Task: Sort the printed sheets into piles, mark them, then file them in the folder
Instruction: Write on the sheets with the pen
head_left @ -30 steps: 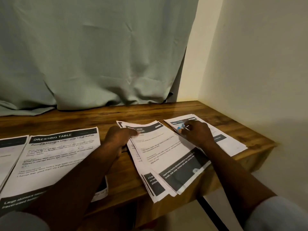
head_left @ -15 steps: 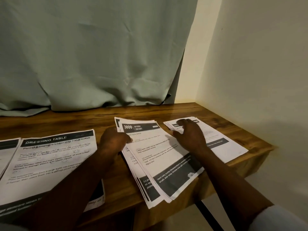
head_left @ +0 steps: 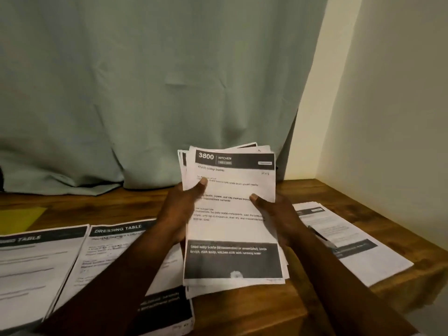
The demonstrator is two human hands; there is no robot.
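Both hands hold a stack of printed sheets [head_left: 232, 229] up off the wooden table, tilted toward me; its top sheet reads "3800 KITCHEN". My left hand [head_left: 178, 212] grips the stack's left edge, thumb on the top sheet. My right hand [head_left: 278, 214] grips the right edge, thumb on the front. On the table to the right lies another pile of sheets [head_left: 351, 243] with a pen [head_left: 322, 236] across it. Left of my arms lie a "DRESSING TABLE" sheet [head_left: 109, 258] and a second sheet [head_left: 31, 270] further left.
A yellow folder [head_left: 19, 219] peeks in at the far left of the wooden table [head_left: 242, 309]. A grey-green curtain [head_left: 145, 81] hangs behind the table, and a cream wall [head_left: 392, 105] closes the right side. The table's right corner is near the right pile.
The kitchen stack lay flat on the table under both hands; now both hands have lifted it upright off the table. My right hand left the right pile and took the stack's right edge.
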